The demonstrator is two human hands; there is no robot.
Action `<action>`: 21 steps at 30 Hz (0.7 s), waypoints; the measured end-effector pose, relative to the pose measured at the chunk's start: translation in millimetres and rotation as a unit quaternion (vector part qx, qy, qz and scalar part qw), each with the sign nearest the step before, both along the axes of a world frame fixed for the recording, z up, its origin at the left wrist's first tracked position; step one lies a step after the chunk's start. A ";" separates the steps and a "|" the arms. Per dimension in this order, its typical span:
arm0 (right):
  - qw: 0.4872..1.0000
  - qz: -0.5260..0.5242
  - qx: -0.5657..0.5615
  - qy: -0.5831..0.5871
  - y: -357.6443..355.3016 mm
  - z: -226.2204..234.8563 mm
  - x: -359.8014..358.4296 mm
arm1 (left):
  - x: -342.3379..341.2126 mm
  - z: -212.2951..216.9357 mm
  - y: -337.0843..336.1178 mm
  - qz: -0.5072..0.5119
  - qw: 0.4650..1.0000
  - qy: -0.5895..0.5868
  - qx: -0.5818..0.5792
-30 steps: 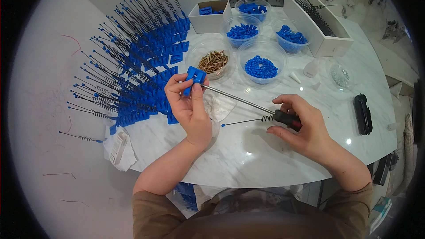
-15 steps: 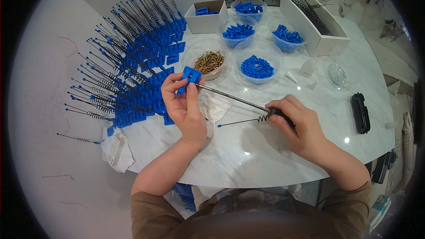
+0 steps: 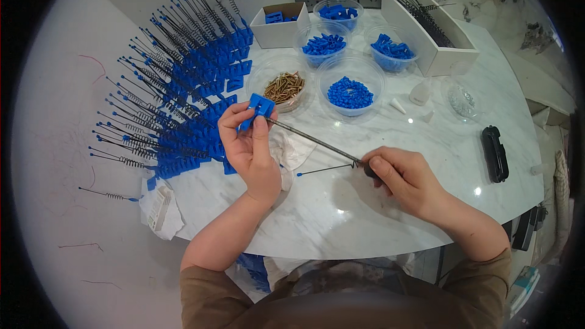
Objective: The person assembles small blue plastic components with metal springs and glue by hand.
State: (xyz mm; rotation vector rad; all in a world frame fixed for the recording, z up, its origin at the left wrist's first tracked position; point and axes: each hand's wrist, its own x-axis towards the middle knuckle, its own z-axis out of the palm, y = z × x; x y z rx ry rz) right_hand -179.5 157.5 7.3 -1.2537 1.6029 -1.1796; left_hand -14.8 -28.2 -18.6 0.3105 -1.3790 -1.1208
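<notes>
Nearest, right hand curled shut around the dark handle of a long screwdriver, fingers wrapped over, thumb laid along the top; handle almost wholly hidden in the fist. Thin metal shaft running up and left from that fist, lifted off the white marble worktop, tip meeting a small blue plastic block.

Left hand raised just above the worktop, closed on that blue block: thumb and forefinger pinching its sides, remaining fingers bent behind. Block held tilted, open face turned toward the screwdriver tip.

Flat on the worktop between the two hands, a thin rod with a small spring and blue tip, just below the shaft and touching neither hand. Under the left hand, a crumpled white cloth.

Left of the left hand, a large fan of finished blue pieces with spring rods, spread outward across the worktop edge. Near its lower end, a small white packet.

Farther back, a clear tub of brass screws just behind the block, then a clear tub of blue parts beside it. Beyond, two more tubs of blue parts, a white box and a long white tray of rods. Off to the right, well apart, a black clip-like tool.
</notes>
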 end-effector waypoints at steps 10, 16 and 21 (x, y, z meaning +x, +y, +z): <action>0.921 -0.102 -0.188 0.326 3.9 11.1 2.2 | 2.6 1.2 0.3 0.014 0.998 -0.026 0.047; 0.872 -0.097 -0.220 0.427 5.6 14.9 0.2 | 1.0 4.4 -7.3 0.059 0.996 -0.018 -0.062; 0.850 -0.104 -0.246 0.455 3.7 17.7 -8.9 | 2.6 1.9 -16.4 0.036 0.992 -0.012 -0.119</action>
